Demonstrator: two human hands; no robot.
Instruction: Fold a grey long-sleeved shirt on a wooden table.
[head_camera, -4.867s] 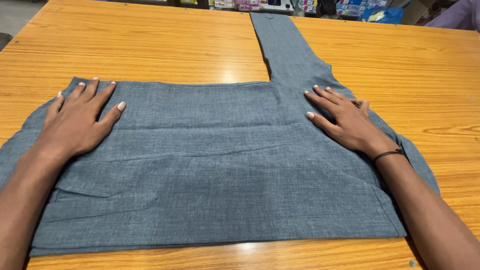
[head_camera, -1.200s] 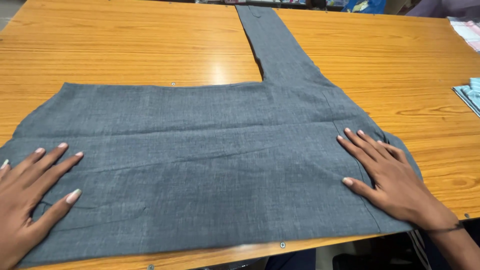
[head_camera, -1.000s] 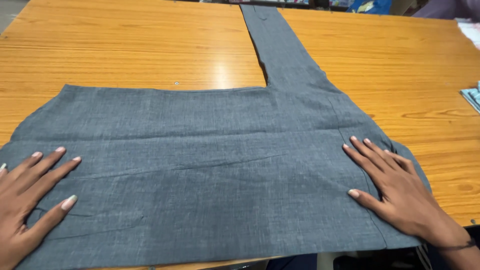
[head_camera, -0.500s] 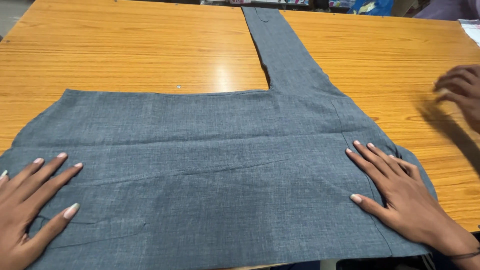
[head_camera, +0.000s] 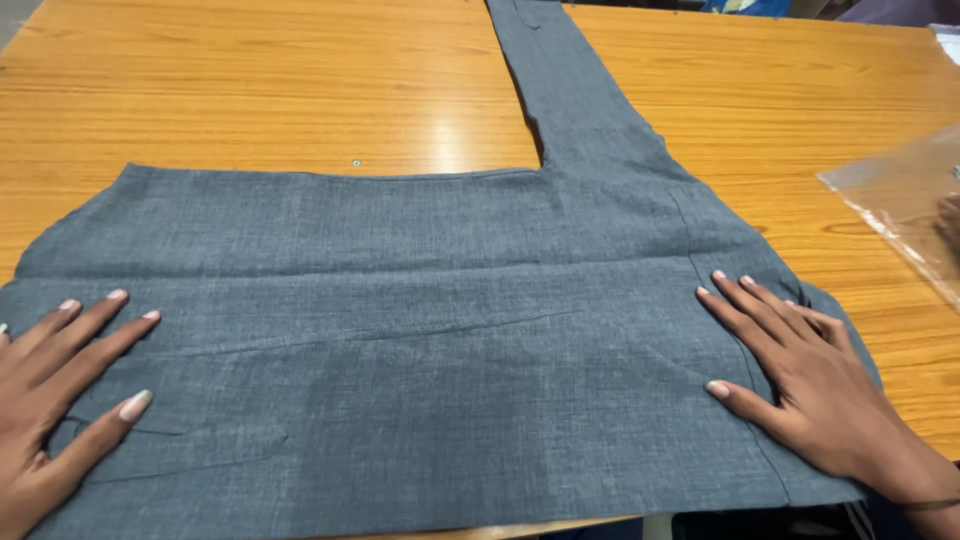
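Since half a second ago a clear plastic bag slides in at right; left hand and right hand, fingers spread flat, gripping nothing, press opposite near corners of the grey garment, long axis crosswise on the worktop.

Grey woven trousers: folded, spread flat across the tabletop, one leg running straight away from the person. Fabric smooth with faint creases. Left hand lies palm-down on the near left portion; right hand lies palm-down on the near right edge, fingers spread.
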